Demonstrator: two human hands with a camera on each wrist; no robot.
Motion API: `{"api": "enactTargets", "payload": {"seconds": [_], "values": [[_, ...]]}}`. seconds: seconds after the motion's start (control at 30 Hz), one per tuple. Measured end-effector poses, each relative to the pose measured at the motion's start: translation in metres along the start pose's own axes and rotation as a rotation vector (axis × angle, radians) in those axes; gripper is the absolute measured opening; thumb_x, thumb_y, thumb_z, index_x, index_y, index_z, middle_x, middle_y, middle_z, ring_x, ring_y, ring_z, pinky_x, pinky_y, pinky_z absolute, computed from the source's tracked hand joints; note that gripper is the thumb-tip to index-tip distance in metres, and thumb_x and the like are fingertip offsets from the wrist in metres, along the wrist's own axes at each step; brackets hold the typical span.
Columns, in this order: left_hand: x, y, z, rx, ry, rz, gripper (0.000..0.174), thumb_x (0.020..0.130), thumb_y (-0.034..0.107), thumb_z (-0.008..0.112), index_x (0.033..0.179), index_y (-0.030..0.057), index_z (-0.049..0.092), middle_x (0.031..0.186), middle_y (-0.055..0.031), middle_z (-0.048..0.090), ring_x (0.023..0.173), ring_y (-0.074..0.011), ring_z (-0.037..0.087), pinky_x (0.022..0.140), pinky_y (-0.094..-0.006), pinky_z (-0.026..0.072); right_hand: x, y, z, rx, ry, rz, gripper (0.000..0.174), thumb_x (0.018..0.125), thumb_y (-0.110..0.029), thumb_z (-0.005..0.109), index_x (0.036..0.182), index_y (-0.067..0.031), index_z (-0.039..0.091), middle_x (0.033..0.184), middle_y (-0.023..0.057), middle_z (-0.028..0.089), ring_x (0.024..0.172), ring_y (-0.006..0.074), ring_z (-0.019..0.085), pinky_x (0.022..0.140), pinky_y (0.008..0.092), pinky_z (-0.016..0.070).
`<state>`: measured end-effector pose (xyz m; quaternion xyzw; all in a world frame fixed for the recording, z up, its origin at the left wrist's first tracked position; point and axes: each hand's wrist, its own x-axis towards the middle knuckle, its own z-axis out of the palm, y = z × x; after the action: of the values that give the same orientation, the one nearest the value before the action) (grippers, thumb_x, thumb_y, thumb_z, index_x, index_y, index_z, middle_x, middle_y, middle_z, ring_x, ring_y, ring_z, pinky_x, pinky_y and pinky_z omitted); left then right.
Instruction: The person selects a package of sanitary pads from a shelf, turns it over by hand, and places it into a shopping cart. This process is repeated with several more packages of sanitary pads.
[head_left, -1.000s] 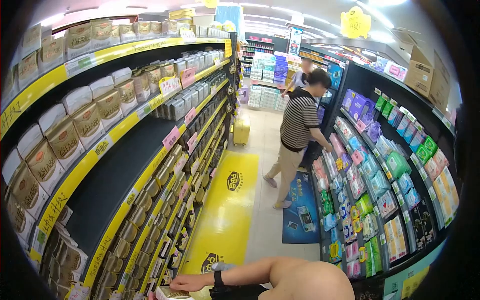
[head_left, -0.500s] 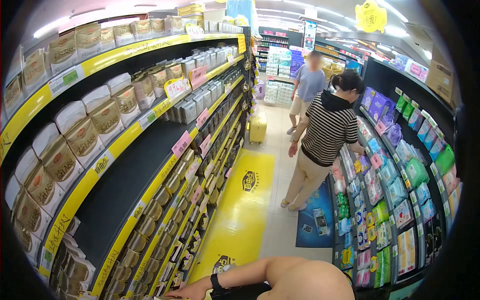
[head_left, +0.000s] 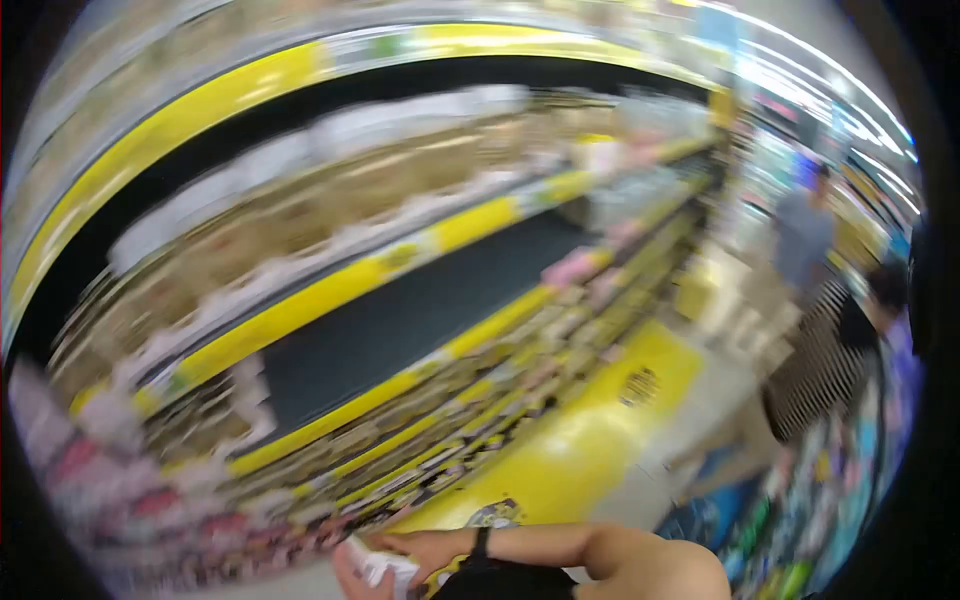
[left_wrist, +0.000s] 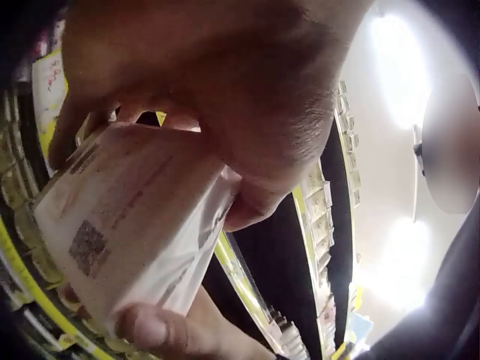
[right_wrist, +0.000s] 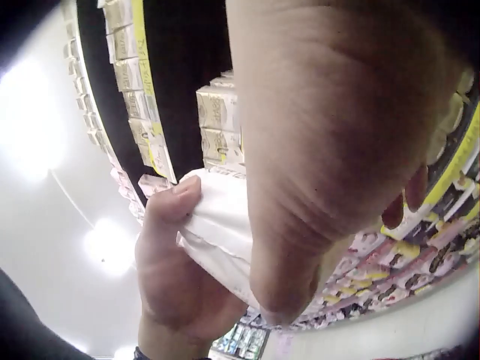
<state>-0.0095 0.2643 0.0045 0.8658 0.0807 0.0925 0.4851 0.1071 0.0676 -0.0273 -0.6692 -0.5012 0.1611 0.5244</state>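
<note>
Low in the head view, a small white plastic-wrapped pack (head_left: 378, 570) sits between my two hands. My left hand (head_left: 360, 580) holds it from the left, and my right hand (head_left: 432, 547), with a dark band at the wrist, is on its other side. Close up in the left wrist view, the pack (left_wrist: 127, 217) shows a square printed code and fine print. The left hand (left_wrist: 225, 82) grips its upper end there, while the right thumb presses the lower edge. The right wrist view shows the left thumb on the creased white wrapper (right_wrist: 221, 217); the right hand (right_wrist: 337, 142) covers its other end.
A shelf unit with rows of gold-and-white packs (head_left: 330, 200) stands to the left, with a bare black shelf board (head_left: 430, 310) below. Yellow floor matting (head_left: 570, 430) runs along it. Two people, one in a striped top (head_left: 825, 365), stand in the aisle at right.
The head view has swung left and blurred, so shelves and people sit further right. The hands, partly cut off at the bottom edge before, now show with the white pack between them.
</note>
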Motion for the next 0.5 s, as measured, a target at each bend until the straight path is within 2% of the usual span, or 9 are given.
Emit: {"api": "enactTargets", "payload": {"seconds": [0.07, 0.13, 0.2, 0.23, 0.3, 0.33, 0.37, 0.4, 0.5], "values": [[-0.012, -0.010, 0.001, 0.030, -0.053, -0.038, 0.092, 0.091, 0.034, 0.080, 0.161, 0.0055, 0.028, 0.162, -0.0194, 0.034, 0.146, -0.0407, 0.036, 0.119, -0.0484, 0.0347, 0.012, -0.013, -0.013, -0.017, -0.414, 0.388, 0.124, 0.075, -0.051, 0.088, 0.160, 0.0041, 0.016, 0.150, 0.0291, 0.048, 0.140, 0.0394, 0.049, 0.118, 0.0393, 0.0376], [-0.012, 0.013, -0.007, 0.309, 0.056, 0.099, 0.100, 0.073, 0.032, 0.091, 0.148, 0.0002, 0.034, 0.138, -0.0268, 0.048, 0.122, -0.0431, 0.058, 0.100, -0.0475, 0.0515, 0.017, 0.005, -0.005, 0.057, -0.399, 0.173, 0.118, 0.076, -0.047, 0.089, 0.159, 0.0037, 0.021, 0.150, 0.0287, 0.048, 0.138, 0.0395, 0.050, 0.115, 0.0401, 0.0400], [-0.026, 0.031, -0.013, 0.236, 0.091, -0.039, 0.095, 0.076, 0.036, 0.089, 0.146, -0.0008, 0.037, 0.137, -0.0290, 0.049, 0.119, -0.0467, 0.058, 0.101, -0.0487, 0.0506, 0.028, 0.012, 0.006, 0.094, -0.520, 0.081, 0.125, 0.075, -0.047, 0.090, 0.162, 0.0022, 0.014, 0.156, 0.0317, 0.039, 0.138, 0.0416, 0.050, 0.115, 0.0424, 0.0410], [-0.033, 0.037, -0.015, 0.191, 0.109, -0.102, 0.093, 0.077, 0.037, 0.088, 0.145, -0.0013, 0.038, 0.136, -0.0302, 0.050, 0.118, -0.0485, 0.058, 0.101, -0.0493, 0.0502, 0.030, 0.003, -0.003, 0.076, -0.525, 0.125, 0.121, 0.076, -0.045, 0.090, 0.161, 0.0013, 0.017, 0.155, 0.0309, 0.040, 0.136, 0.0414, 0.051, 0.114, 0.0425, 0.0419], [-0.053, 0.024, -0.014, 0.224, 0.145, -0.159, 0.094, 0.078, 0.043, 0.088, 0.146, -0.0009, 0.040, 0.132, -0.0282, 0.054, 0.121, -0.0420, 0.057, 0.105, -0.0464, 0.0473, 0.040, -0.011, -0.012, 0.060, -0.592, 0.133, 0.114, 0.076, -0.042, 0.091, 0.159, -0.0007, 0.024, 0.154, 0.0283, 0.042, 0.134, 0.0397, 0.053, 0.113, 0.0425, 0.0433], [-0.064, 0.028, -0.016, 0.147, 0.117, -0.270, 0.099, 0.078, 0.050, 0.085, 0.148, -0.0024, 0.039, 0.135, -0.0304, 0.054, 0.125, -0.0451, 0.056, 0.105, -0.0489, 0.0479, 0.045, -0.011, -0.010, 0.060, -0.651, 0.115, 0.112, 0.075, -0.042, 0.091, 0.157, -0.0017, 0.028, 0.154, 0.0265, 0.043, 0.134, 0.0383, 0.054, 0.112, 0.0425, 0.0439], [-0.078, 0.024, -0.014, 0.154, 0.119, -0.347, 0.109, 0.076, 0.055, 0.085, 0.152, -0.0048, 0.033, 0.140, -0.0315, 0.051, 0.129, -0.0447, 0.054, 0.109, -0.0468, 0.0460, 0.048, -0.013, -0.008, 0.058, -0.727, 0.124, 0.107, 0.074, -0.042, 0.092, 0.154, -0.0025, 0.034, 0.152, 0.0240, 0.045, 0.133, 0.0368, 0.055, 0.112, 0.0423, 0.0444], [-0.089, 0.009, -0.002, 0.153, 0.070, -0.420, 0.117, 0.074, 0.059, 0.085, 0.154, -0.0061, 0.030, 0.143, -0.0324, 0.050, 0.130, -0.0449, 0.054, 0.111, -0.0449, 0.0450, 0.048, -0.006, -0.009, 0.050, -0.790, 0.132, 0.102, 0.073, -0.041, 0.093, 0.151, -0.0033, 0.041, 0.151, 0.0215, 0.047, 0.132, 0.0353, 0.056, 0.111, 0.0422, 0.0450], [-0.124, 0.014, -0.002, -0.021, 0.038, -0.637, 0.116, 0.074, 0.062, 0.084, 0.152, -0.0058, 0.032, 0.139, -0.0326, 0.055, 0.128, -0.0444, 0.056, 0.110, -0.0446, 0.0458, 0.037, 0.019, 0.008, 0.021, -0.899, 0.010, 0.089, 0.077, -0.038, 0.091, 0.146, -0.0026, 0.049, 0.149, 0.0187, 0.048, 0.127, 0.0326, 0.060, 0.106, 0.0417, 0.0489]]}}
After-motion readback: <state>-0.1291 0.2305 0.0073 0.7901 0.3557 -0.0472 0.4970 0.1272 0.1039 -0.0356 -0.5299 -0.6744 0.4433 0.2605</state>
